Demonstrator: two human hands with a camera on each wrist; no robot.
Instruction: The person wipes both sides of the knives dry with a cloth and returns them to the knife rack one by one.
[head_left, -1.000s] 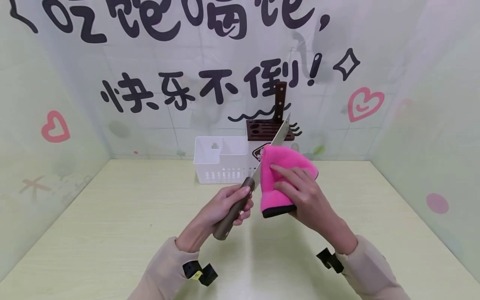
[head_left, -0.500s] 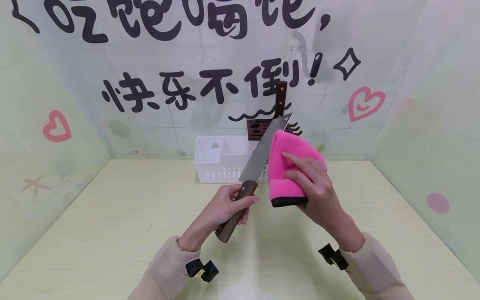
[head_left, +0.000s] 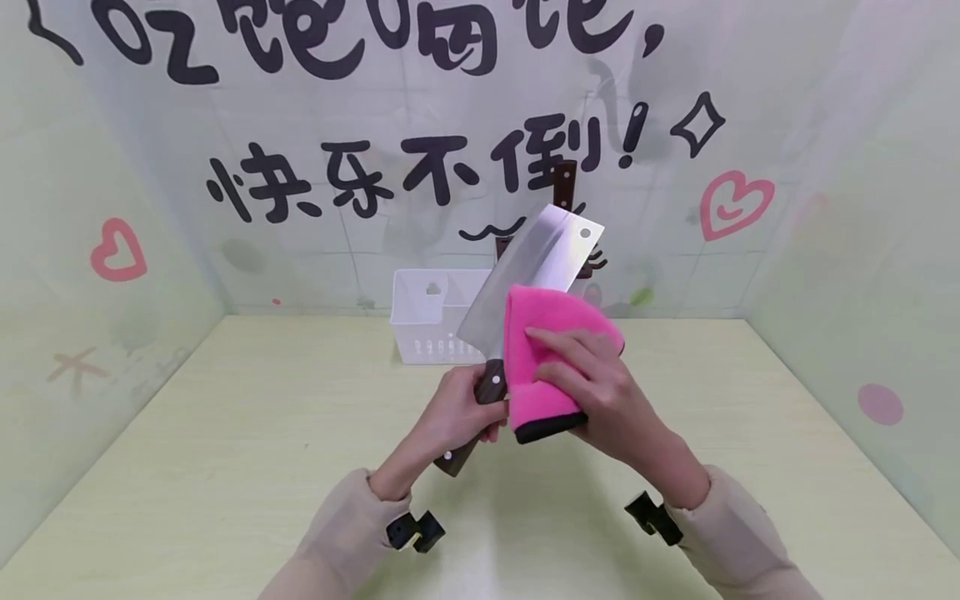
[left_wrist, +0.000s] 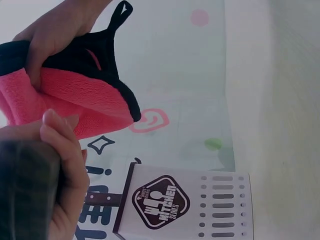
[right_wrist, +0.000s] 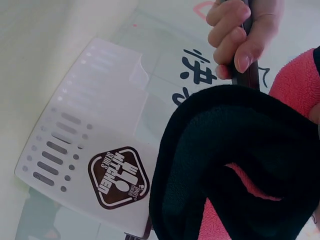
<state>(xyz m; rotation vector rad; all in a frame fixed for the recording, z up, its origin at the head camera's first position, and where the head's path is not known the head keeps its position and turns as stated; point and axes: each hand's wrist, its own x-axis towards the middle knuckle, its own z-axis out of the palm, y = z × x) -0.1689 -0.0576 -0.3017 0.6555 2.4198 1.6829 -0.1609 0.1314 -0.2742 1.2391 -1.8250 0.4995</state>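
Our left grip clamped on the knife by its handle, our right grip on the pink cloth.

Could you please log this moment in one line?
Left grip: broad brown-handled metal cleaver | right grip: fluffy pink black-edged cloth, overlapping blade in head view | behind: white perforated plastic rack

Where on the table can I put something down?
The table looks bare on two sides: between the left wall and left sleeve, and between the right sleeve and right wall. The middle is crowded: the left hand holds a cleaver, the right hand a pink cloth, before the white rack.
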